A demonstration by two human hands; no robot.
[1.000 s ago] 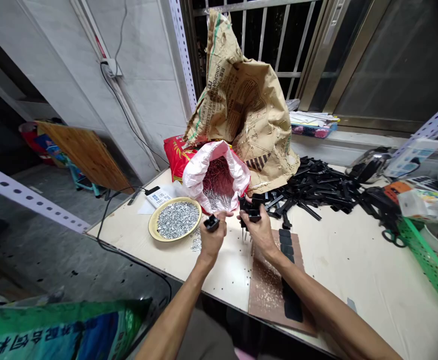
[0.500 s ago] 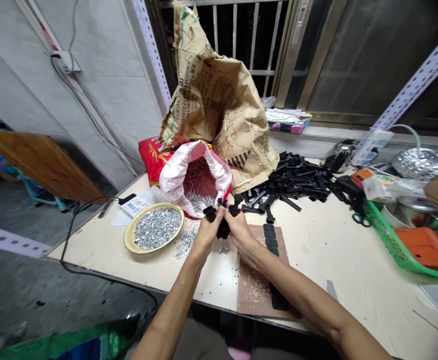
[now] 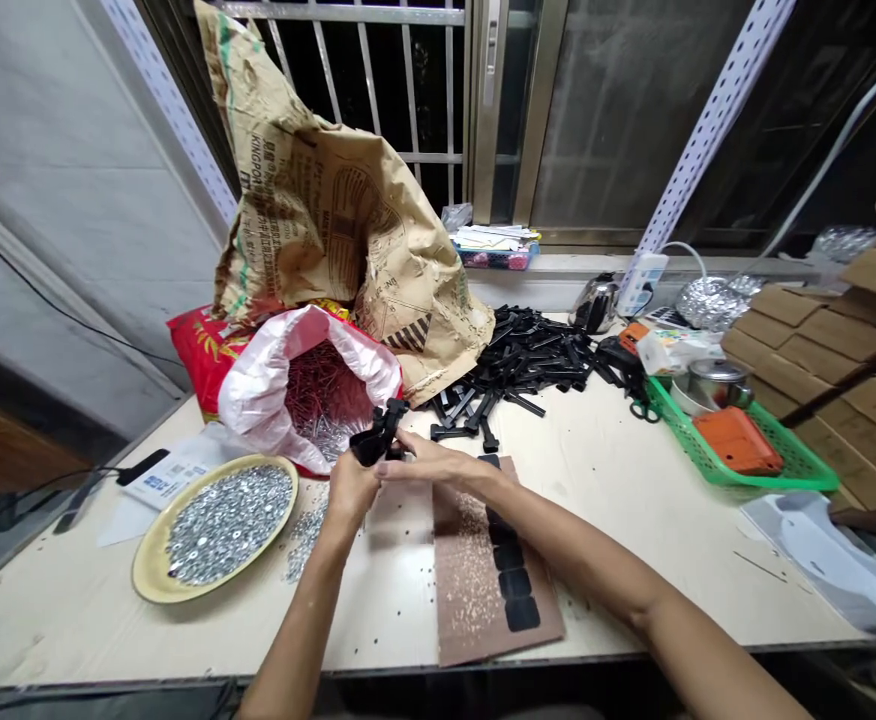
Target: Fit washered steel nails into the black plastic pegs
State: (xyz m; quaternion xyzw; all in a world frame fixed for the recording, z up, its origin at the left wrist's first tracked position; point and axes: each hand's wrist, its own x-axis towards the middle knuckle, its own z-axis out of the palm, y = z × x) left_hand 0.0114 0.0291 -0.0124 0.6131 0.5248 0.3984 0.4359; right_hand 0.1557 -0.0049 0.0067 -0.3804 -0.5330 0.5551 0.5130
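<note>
A bunch of black plastic parts point(image 3: 382, 428) is held up over the table, just in front of the open sack. My left hand point(image 3: 353, 487) is closed around its lower end. Against the right side of the bunch, my right hand point(image 3: 419, 460) has its fingers curled, also gripping it. Behind my hands the pink-white mouth of a red sack point(image 3: 250, 395) shows reddish and silvery thin screws or nails point(image 3: 323, 395). Left of my left hand stands a yellow bowl point(image 3: 142, 570) filled with small metal washers point(image 3: 228, 525); more loose washers point(image 3: 304, 540) lie beside it.
A brown board point(image 3: 464, 620) with a row of black square pads point(image 3: 514, 584) lies right of my hands. Behind are a pile of black plastic parts point(image 3: 532, 350) and a big paper sack point(image 3: 348, 220). A green basket point(image 3: 708, 455) and cardboard boxes point(image 3: 843, 370) stand right.
The view has turned right, bringing the cardboard boxes into sight. My right hand has shifted its grip to the side of the bunch, and the bunch is turned differently.
</note>
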